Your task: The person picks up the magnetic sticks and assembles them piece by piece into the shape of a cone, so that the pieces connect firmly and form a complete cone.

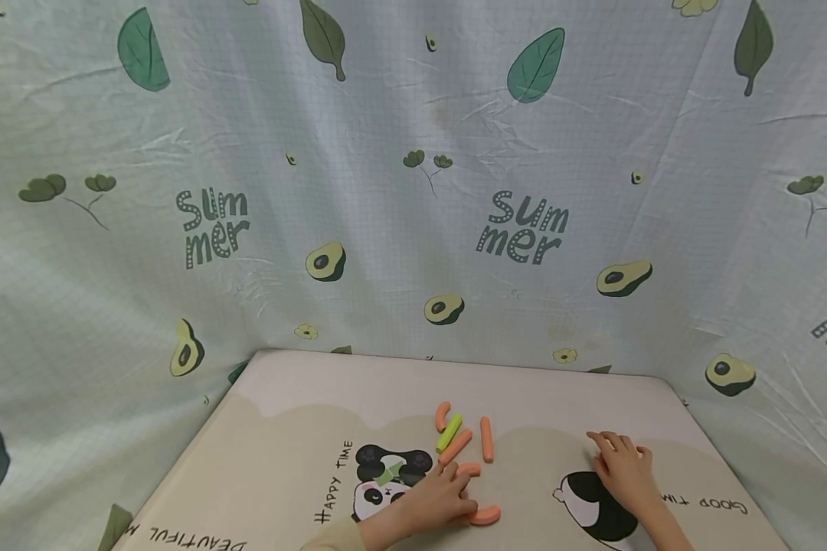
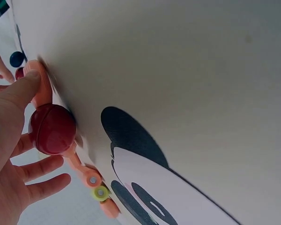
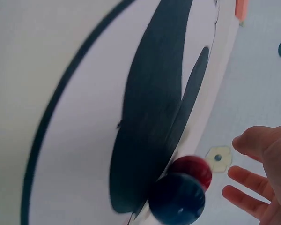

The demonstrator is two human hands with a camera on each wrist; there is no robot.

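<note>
My left hand is low over the table, its fingers only loosely bent. In the left wrist view, the thumb rests on a curved orange stick. Beside it a red ball sits between the thumb and the other fingers, hidden under the hand in the head view. Farther right, my right hand holds nothing, fingers spread apart. A dark blue ball and another red ball lie close together near it, covered by the hand in the head view.
Beyond the left hand lie a yellow-green stick, a straight orange stick and several other orange pieces, some with round metal ends. The pale printed tabletop meets a hanging avocado-print curtain at its back edge.
</note>
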